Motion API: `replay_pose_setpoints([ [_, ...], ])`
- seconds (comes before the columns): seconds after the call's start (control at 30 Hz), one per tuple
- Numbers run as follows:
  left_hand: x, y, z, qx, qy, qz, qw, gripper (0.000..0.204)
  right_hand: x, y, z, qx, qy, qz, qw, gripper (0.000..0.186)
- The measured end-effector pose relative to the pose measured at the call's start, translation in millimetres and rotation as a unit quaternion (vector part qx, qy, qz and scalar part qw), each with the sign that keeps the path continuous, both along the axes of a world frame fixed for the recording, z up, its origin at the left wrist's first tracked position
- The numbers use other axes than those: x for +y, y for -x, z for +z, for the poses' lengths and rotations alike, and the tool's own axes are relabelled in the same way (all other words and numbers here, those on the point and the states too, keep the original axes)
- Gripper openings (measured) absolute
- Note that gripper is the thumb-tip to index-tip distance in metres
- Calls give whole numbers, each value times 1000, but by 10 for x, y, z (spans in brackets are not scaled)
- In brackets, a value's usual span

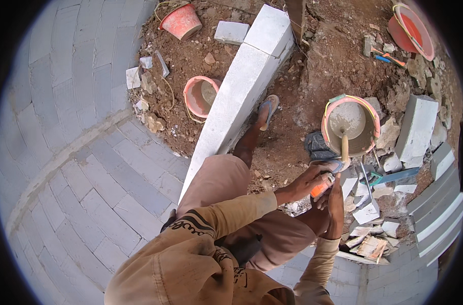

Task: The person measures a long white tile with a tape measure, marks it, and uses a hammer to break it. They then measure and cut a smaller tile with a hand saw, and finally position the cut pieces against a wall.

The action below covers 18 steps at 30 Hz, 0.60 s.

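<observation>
My left hand [300,185] and my right hand [333,198] are closed on a small orange-and-grey object [319,189], apparently a tape measure. Just beyond them, my sandalled foot [329,165] rests beside a pink-rimmed bucket [353,122] of grey mortar, with a wooden tool handle [345,145] sticking out. A teal-handled saw [394,176] and a long metal tool [364,175] lie to the right among broken block pieces. A dark crumpled bag [314,142] sits left of the bucket.
A white block beam [238,94] runs beside my left leg. Pink and red buckets [202,96] [178,23] [410,30] stand on dirt. Grey block walls [89,198] surround the lower left. Blocks [416,124] and rubble lie at the right; orange-and-blue tools [391,58] lie near the far bucket.
</observation>
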<state>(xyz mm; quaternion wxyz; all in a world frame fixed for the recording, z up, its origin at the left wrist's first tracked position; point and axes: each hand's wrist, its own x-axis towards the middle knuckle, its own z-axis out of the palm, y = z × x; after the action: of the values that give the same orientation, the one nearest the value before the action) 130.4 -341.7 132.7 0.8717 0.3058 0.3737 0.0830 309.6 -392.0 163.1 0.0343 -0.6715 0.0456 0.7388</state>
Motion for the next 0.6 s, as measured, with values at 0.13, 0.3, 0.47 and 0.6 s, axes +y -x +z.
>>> replay_pose_setpoints([
  [0.13, 204, 357, -12, 22, 331, 249, 910, 53, 432, 671, 75, -299, -356, 347, 814, 58],
  [0.3, 326, 516, 50, -34, 320, 346, 881, 80, 867, 925, 93, -121, -452, 186, 864, 78],
  [0.47, 337, 789, 7, -29, 307, 346, 886, 96, 1110, 1041, 192, -64, -443, 280, 850, 87],
  [0.6, 451, 1179, -121, 336, -82, 124, 930, 84, 1185, 1263, 266, -50, -384, 267, 882, 67],
])
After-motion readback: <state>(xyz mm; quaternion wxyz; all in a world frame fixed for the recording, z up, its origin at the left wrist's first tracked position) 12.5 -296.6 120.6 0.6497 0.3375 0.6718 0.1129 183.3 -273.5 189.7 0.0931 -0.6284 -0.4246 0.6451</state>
